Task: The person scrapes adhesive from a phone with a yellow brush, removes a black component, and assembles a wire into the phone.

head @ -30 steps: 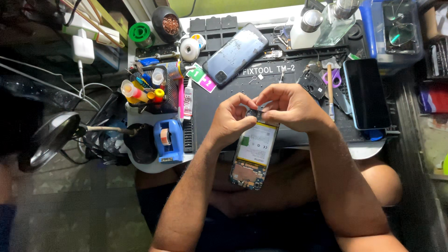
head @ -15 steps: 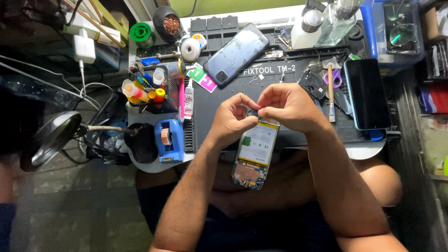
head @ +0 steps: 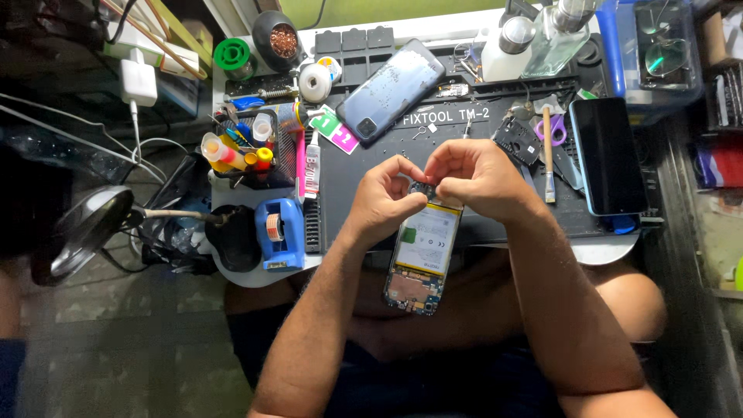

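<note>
Little had shifted since a second earlier: both hands stayed bunched over the top end of the opened phone (head: 422, 259), only tightening slightly. The left hand (head: 383, 197) and right hand (head: 476, 174) had their fingertips pinched together on a small dark part (head: 422, 188), possibly a camera module, though it was too small to tell. The phone lay with its battery up, half on the black repair mat (head: 495, 220), half over the person's lap. To do it well, the part wanted level, gentle pressure. A blue back cover (head: 391, 90) lay further up the mat.
</note>
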